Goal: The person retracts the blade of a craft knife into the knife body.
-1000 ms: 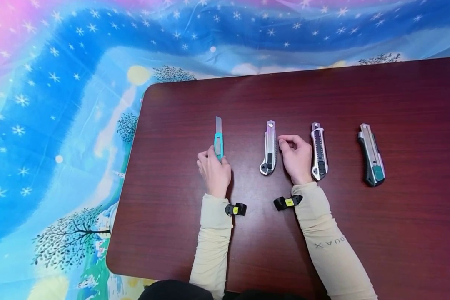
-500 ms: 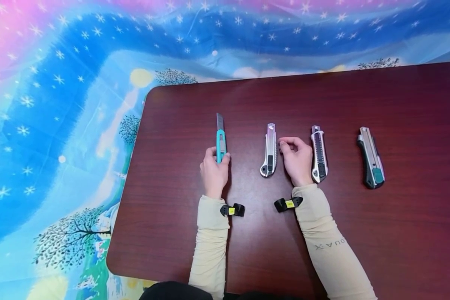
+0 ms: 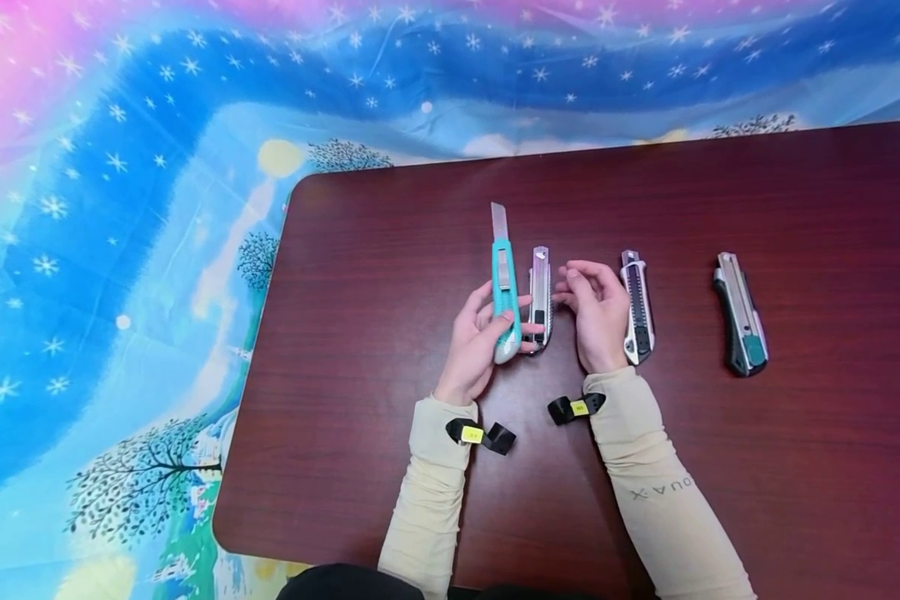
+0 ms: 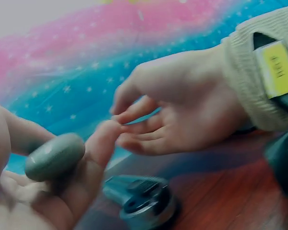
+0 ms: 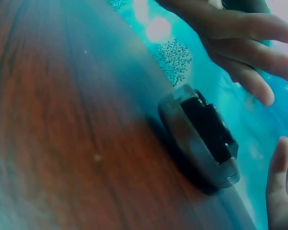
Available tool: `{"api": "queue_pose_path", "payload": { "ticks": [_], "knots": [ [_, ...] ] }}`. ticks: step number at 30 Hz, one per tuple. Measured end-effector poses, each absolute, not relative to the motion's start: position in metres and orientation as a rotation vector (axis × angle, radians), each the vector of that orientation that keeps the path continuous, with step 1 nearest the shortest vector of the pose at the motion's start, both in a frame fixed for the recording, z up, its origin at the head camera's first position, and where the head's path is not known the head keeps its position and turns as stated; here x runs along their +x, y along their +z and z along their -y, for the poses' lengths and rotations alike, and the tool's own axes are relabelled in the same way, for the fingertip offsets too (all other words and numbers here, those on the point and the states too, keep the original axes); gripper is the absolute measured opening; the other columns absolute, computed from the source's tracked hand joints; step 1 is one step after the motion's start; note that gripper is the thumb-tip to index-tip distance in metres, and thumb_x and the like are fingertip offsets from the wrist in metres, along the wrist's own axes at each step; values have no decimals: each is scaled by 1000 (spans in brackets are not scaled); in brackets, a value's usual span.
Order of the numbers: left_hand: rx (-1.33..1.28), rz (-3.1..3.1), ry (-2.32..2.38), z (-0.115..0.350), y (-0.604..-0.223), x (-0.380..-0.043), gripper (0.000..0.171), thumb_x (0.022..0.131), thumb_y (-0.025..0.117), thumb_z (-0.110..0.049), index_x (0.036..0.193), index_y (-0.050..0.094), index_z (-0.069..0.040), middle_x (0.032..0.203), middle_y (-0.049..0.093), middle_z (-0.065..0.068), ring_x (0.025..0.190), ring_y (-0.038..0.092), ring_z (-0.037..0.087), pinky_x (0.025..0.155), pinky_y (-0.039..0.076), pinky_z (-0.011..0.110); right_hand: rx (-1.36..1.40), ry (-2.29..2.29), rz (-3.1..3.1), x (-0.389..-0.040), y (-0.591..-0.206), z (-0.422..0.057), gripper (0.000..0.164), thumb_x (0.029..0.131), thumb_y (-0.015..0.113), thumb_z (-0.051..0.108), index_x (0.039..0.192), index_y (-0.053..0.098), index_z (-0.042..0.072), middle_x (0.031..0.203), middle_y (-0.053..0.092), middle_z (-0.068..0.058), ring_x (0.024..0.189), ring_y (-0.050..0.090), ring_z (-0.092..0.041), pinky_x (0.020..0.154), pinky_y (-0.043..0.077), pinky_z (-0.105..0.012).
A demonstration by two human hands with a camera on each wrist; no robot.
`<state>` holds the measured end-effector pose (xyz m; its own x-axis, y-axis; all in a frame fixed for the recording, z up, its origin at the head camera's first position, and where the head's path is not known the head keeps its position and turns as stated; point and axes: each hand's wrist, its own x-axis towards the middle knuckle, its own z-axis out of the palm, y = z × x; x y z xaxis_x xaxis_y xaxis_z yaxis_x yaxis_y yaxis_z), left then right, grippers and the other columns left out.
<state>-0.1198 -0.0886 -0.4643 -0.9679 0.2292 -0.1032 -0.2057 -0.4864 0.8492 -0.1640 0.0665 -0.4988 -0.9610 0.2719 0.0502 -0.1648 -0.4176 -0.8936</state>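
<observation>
In the head view my left hand (image 3: 471, 354) holds a teal utility knife (image 3: 503, 258) above the table, its thumb on the handle. The blade sticks out and points away from me. Seen from the left wrist, the handle's grey butt end (image 4: 55, 157) rests between thumb and fingers. Partly behind my left fingers, a silver utility knife (image 3: 541, 279) lies on the table. My right hand (image 3: 602, 325) hovers just right of that silver knife, fingers loosely bent with nothing between them. Close by the right wrist lies a silver-and-black utility knife (image 3: 636, 300).
Farther right on the dark red table (image 3: 832, 417) lies a utility knife with a dark green slider (image 3: 742, 317). Behind and left of the table hangs a blue and pink snowflake-printed cloth (image 3: 217, 75). Black straps with yellow labels (image 3: 472, 434) sit at both wrists.
My left hand has lifted the teal knife off the table, carried it right toward the silver knife and turned, showing more of the handle. My right hand's fingers have spread slightly.
</observation>
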Motion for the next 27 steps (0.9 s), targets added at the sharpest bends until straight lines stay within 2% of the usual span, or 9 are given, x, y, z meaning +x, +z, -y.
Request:
{"api": "queue_pose_path", "payload": {
  "ticks": [3, 8, 11, 15, 18, 21, 24, 27],
  "knots": [
    [108, -1397, 2545, 82, -471, -119, 45, 91, 49, -5, 133, 33, -11, 126, 49, 25, 90, 64, 34, 71, 53, 48, -133, 2492, 1514, -165, -503, -68, 25, 84, 62, 13, 103, 58, -3, 94, 62, -17, 72, 60, -17, 60, 54, -27],
    [222, -1332, 2533, 72, -499, -124, 50, 87, 58, -20, 131, 38, -6, 126, 52, 18, 98, 60, 36, 77, 51, 50, -119, 2605, 1517, -161, -491, -66, 27, 86, 59, 14, 107, 55, -2, 103, 59, -21, 80, 60, -18, 66, 54, -26],
    [257, -1321, 2505, 68, -510, -125, 54, 85, 61, -25, 130, 39, -5, 126, 52, 18, 100, 59, 36, 79, 50, 51, -115, 2682, 1536, -160, -485, -66, 25, 87, 58, 13, 108, 56, -1, 102, 61, -16, 83, 60, -17, 66, 53, -23],
    [223, -1400, 2450, 64, -499, -120, 48, 86, 59, -20, 128, 42, -6, 122, 55, 17, 95, 62, 33, 77, 53, 46, -116, 2667, 1783, -154, -473, -63, 32, 89, 56, 25, 111, 57, 1, 93, 64, -5, 73, 58, -11, 58, 48, -19],
    [151, -1454, 2411, 63, -479, -114, 41, 87, 56, -9, 126, 43, -3, 116, 58, 20, 86, 65, 30, 73, 54, 44, -44, 2614, 2027, -149, -462, -62, 45, 90, 51, 37, 114, 55, -1, 92, 66, -3, 75, 59, -11, 62, 48, -20],
    [91, -1471, 2373, 61, -467, -112, 39, 87, 54, -3, 125, 45, -1, 110, 59, 23, 80, 65, 28, 71, 55, 43, 18, 2631, 2116, -148, -459, -63, 50, 92, 47, 38, 117, 52, -5, 94, 68, -3, 84, 62, -13, 70, 49, -22],
    [86, -1480, 2331, 59, -466, -111, 38, 87, 55, -5, 124, 46, -1, 108, 60, 23, 82, 65, 27, 74, 54, 41, -3, 2655, 2101, -149, -458, -66, 48, 92, 48, 34, 116, 50, -7, 89, 69, -3, 81, 63, -14, 71, 51, -23],
    [147, -1477, 2286, 57, -482, -113, 37, 88, 56, -11, 123, 48, -1, 108, 61, 22, 90, 65, 29, 79, 53, 40, -37, 2683, 2047, -150, -458, -70, 47, 92, 48, 32, 113, 49, -10, 85, 69, -3, 75, 65, -16, 68, 53, -25]
  ]
}}
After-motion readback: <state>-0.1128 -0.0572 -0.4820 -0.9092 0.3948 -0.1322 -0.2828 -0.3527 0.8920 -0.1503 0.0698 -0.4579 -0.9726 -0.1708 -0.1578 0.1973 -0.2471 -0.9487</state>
